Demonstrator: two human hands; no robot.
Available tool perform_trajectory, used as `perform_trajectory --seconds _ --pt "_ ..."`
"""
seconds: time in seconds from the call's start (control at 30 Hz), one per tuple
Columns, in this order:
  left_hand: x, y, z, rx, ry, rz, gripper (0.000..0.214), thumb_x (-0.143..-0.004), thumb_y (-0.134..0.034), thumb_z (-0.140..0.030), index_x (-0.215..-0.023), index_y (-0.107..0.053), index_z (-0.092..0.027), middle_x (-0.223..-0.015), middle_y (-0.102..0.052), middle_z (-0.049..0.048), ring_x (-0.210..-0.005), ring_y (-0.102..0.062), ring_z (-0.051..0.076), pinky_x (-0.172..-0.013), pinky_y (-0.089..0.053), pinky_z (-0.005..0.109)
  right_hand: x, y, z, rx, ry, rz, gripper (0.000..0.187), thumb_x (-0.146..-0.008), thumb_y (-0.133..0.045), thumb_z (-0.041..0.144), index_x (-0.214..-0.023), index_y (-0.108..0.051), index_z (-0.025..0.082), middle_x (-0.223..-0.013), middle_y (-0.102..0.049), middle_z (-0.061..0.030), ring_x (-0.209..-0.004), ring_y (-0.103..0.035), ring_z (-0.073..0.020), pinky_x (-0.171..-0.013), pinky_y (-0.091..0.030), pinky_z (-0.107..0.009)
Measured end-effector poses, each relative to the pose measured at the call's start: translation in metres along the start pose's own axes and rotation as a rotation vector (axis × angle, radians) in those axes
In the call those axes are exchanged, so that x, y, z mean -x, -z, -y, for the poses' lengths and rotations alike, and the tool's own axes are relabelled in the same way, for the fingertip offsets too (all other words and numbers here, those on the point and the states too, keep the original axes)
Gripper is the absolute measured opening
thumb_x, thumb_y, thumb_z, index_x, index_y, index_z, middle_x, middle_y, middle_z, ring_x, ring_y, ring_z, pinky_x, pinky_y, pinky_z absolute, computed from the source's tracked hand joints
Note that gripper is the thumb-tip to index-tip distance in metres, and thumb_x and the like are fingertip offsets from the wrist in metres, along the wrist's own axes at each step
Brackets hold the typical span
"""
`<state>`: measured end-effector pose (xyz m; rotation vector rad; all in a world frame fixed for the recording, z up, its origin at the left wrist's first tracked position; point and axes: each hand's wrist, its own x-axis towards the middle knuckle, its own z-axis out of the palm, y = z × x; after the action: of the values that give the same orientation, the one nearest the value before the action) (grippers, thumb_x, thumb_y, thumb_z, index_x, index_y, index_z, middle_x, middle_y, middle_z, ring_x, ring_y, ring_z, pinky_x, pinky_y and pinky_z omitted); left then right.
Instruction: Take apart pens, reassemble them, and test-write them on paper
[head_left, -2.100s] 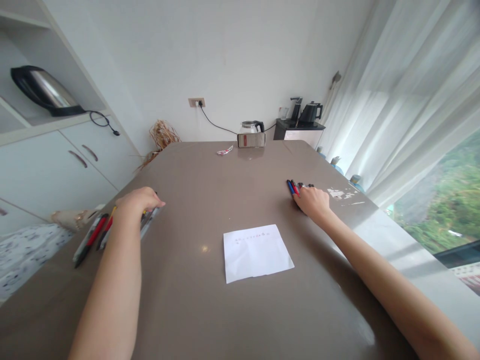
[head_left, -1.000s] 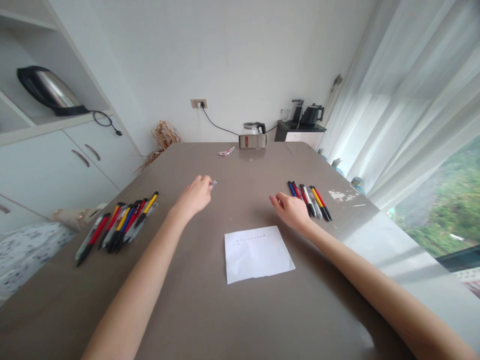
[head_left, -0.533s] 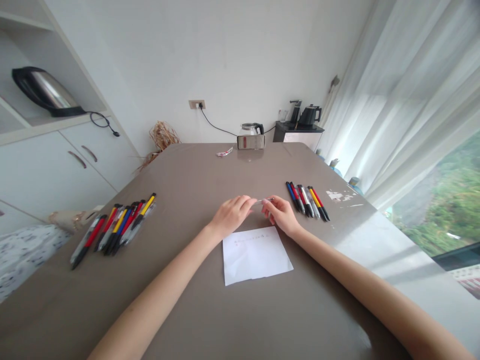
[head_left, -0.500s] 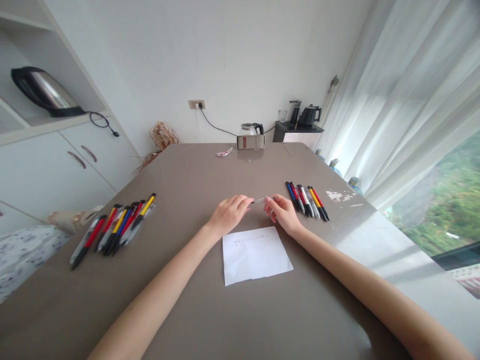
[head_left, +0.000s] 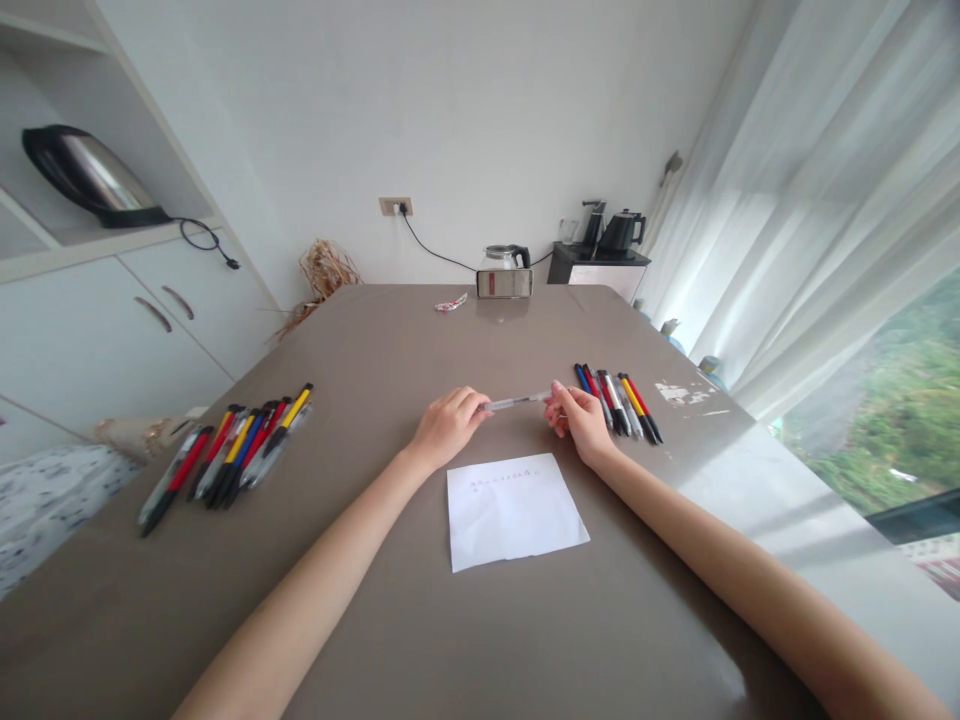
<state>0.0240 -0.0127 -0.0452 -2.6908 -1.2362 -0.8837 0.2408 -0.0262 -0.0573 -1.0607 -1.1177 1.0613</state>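
Observation:
Between my two hands a clear pen lies roughly level above the table. My left hand pinches its left end, fingers closed. At the other end, the thumb and fingers of my right hand close on the pen's tip. Below them a white sheet of paper with a short line of small handwriting near its top lies on the table. A row of pens in blue, red, clear and yellow sits just right of my right hand. Another group of pens lies on the left.
On the brown table a glass pot stands behind a metallic box at the far edge, beside a small crumpled wrapper. A black kettle is on a side cabinet. White curtains hang at right.
My hands have moved apart, the left hand slightly left and the right hand slightly right. More of the clear pen now shows between them.

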Motion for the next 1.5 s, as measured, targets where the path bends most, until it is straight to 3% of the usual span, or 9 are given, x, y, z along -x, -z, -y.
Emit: perform_trajectory --seconds 0.27,0.63,1.1,1.27,1.33,1.4,1.5 --pt "-0.001 -0.004 0.002 0.179 0.107 -0.039 0.027 -0.088 -0.028 -0.031 -0.081 -0.050 -0.018 -0.079 -0.052 0.0025 -0.074 -0.049 0.013 -0.066 -0.038 0.024 0.001 0.000 0.003 0.026 -0.043 0.046 0.040 -0.068 -0.055 0.052 -0.065 -0.056 0.012 -0.055 -0.058 -0.0045 -0.042 -0.047 -0.0080 -0.033 -0.033 -0.017" --pt "-0.004 -0.002 0.008 0.404 0.188 0.045 0.033 -0.086 -0.028 -0.034 -0.060 -0.039 -0.018 -0.058 -0.041 -0.0022 -0.056 -0.039 0.010 -0.056 -0.031 0.023 0.001 0.000 0.003 0.043 -0.047 0.109 0.038 -0.065 -0.058 0.051 -0.068 -0.058 0.013 -0.060 -0.063 -0.0068 -0.048 -0.055 -0.0117 -0.035 -0.035 -0.019" --pt "-0.001 -0.003 0.022 0.548 0.312 0.160 0.039 -0.084 -0.028 -0.046 -0.058 -0.034 -0.018 -0.052 -0.032 -0.0041 -0.049 -0.031 0.009 -0.049 -0.026 0.022 0.005 -0.001 0.007 0.115 0.026 0.202 0.035 -0.065 -0.060 0.047 -0.078 -0.058 0.015 -0.071 -0.066 -0.0073 -0.061 -0.062 -0.0166 -0.042 -0.045 -0.022" --pt "-0.002 0.001 0.020 0.368 0.254 0.116 0.040 -0.087 -0.022 -0.041 -0.063 -0.044 -0.018 -0.058 -0.044 -0.0013 -0.056 -0.043 0.011 -0.057 -0.035 0.024 0.007 -0.004 0.007 0.144 0.014 0.186 0.034 -0.067 -0.057 0.048 -0.067 -0.057 0.014 -0.060 -0.063 -0.0055 -0.049 -0.057 -0.0129 -0.038 -0.042 -0.021" --pt "-0.002 0.002 0.015 0.216 0.179 0.064 0.036 -0.088 -0.022 -0.037 -0.082 -0.051 -0.018 -0.076 -0.054 0.0027 -0.072 -0.050 0.014 -0.068 -0.038 0.026 0.007 -0.006 0.007 0.129 -0.006 0.147 0.036 -0.068 -0.057 0.049 -0.063 -0.057 0.014 -0.055 -0.060 -0.0047 -0.043 -0.053 -0.0112 -0.035 -0.040 -0.021" --pt "-0.002 0.002 0.008 0.045 0.085 0.043 0.035 -0.087 -0.026 -0.038 -0.106 -0.046 -0.017 -0.094 -0.055 0.0074 -0.088 -0.050 0.018 -0.076 -0.038 0.030 0.009 -0.008 0.008 0.082 -0.039 0.091 0.037 -0.068 -0.057 0.050 -0.063 -0.057 0.013 -0.054 -0.059 -0.0049 -0.042 -0.052 -0.0109 -0.035 -0.040 -0.020" --pt "-0.002 0.001 -0.002 -0.188 0.011 0.064 0.041 -0.086 -0.028 -0.040 -0.116 -0.039 -0.015 -0.097 -0.053 0.0107 -0.090 -0.049 0.021 -0.075 -0.038 0.032 0.012 -0.013 0.011 -0.007 -0.103 0.036 0.038 -0.068 -0.056 0.051 -0.064 -0.057 0.013 -0.054 -0.059 -0.0052 -0.043 -0.052 -0.0108 -0.035 -0.039 -0.020"
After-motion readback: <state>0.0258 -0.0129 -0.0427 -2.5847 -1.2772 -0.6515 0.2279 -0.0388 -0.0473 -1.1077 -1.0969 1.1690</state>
